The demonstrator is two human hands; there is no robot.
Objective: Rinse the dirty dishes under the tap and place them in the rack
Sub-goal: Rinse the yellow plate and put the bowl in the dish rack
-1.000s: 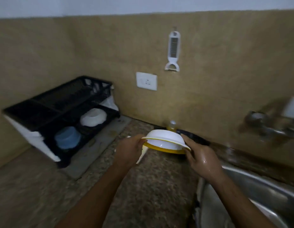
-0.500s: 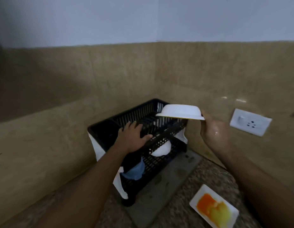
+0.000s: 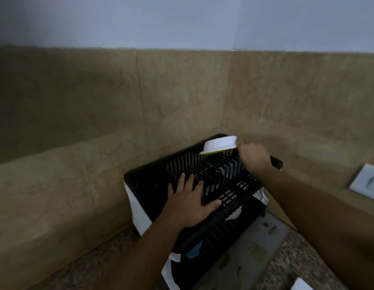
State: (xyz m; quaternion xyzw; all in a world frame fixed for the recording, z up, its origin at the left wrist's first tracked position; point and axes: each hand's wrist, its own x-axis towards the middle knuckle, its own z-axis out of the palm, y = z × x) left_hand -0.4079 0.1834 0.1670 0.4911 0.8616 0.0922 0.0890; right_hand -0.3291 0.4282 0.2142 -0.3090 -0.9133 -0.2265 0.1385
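A black two-tier dish rack point(image 3: 152, 181) with white side panels stands in the corner of the counter. My right hand point(image 3: 253, 156) grips the rim of an upturned white bowl with a yellow inside point(image 3: 220, 145), held tilted over the far end of the rack's top tier. My left hand point(image 3: 190, 200) rests flat on the front edge of the top tier, fingers spread. A blue dish point(image 3: 194, 251) shows partly in the lower tier.
A grey drip mat point(image 3: 255, 254) lies under the rack on the speckled granite counter point(image 3: 290, 266). A white wall socket point(image 3: 368, 185) sits on the tiled wall at the right. A white plate corner point(image 3: 301, 286) shows at the bottom edge.
My view has come closer to the rack. My right hand has carried the bowl down and back over the far end of the top tier. My left hand stays on the rack's front edge.
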